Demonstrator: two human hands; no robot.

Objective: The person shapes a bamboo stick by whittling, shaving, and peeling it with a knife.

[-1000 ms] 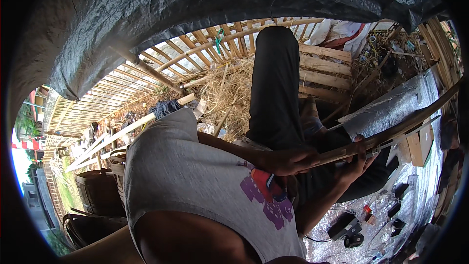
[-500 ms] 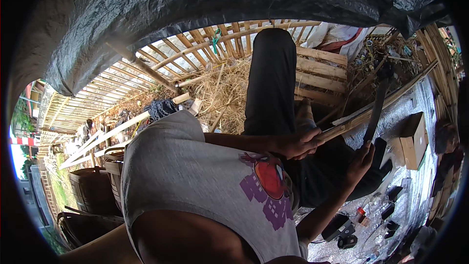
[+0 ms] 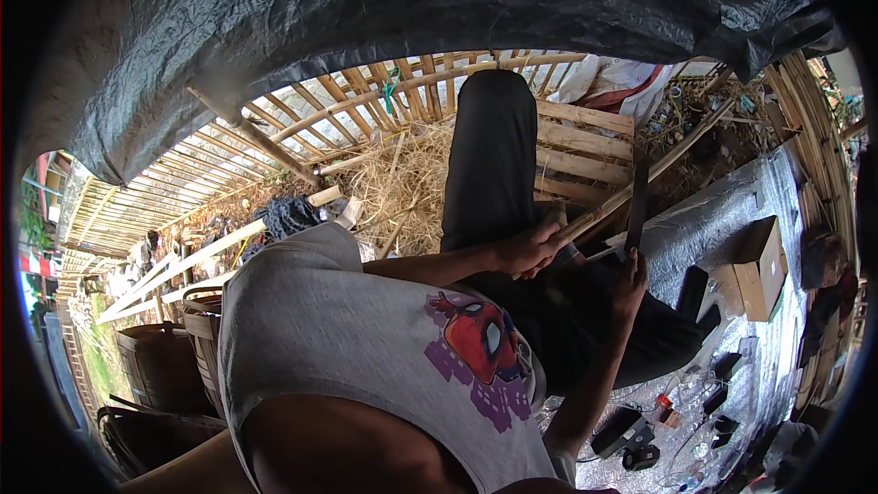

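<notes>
Brown cardboard box (image 3: 757,267) right of hands

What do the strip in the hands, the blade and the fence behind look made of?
Strip: split bamboo by its look, pale tan, long and thin, matte; the left hand grips it. Blade: likely metal, flat, dark and dull, rising from the right hand. Fence: bamboo slats, dry yellow-brown, unpainted.

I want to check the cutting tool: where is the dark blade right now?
In the head view, right of centre: the dark blade stands upright in the right hand, beside the bamboo strip that the left hand grips.
</notes>
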